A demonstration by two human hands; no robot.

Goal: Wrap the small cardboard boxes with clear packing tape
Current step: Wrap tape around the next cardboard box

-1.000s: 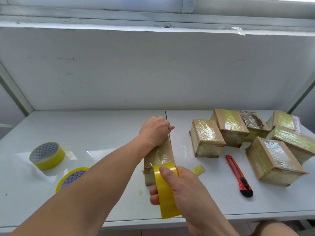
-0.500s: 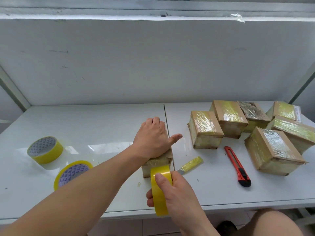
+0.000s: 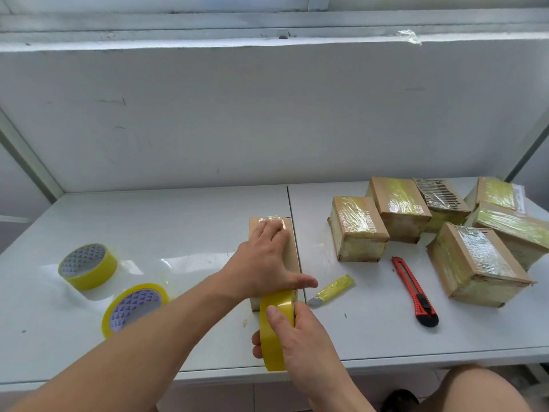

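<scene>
Cardboard box (image 3: 292,257) lies mid-counter near the front edge, beside the seam. Left hand (image 3: 264,263) rests flat on its top, fingers straight and together, likely smoothing tape and pinning the box. Right hand (image 3: 300,331) grips the tape roll (image 3: 274,331) on edge at the box's near end, fingers curled round it, probably keeping the strip taut.

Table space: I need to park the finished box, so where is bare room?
Bare table behind the two spare tape rolls, left of the box. A narrower strip near the red cutter. Crowded: the wrapped boxes at right.
</scene>
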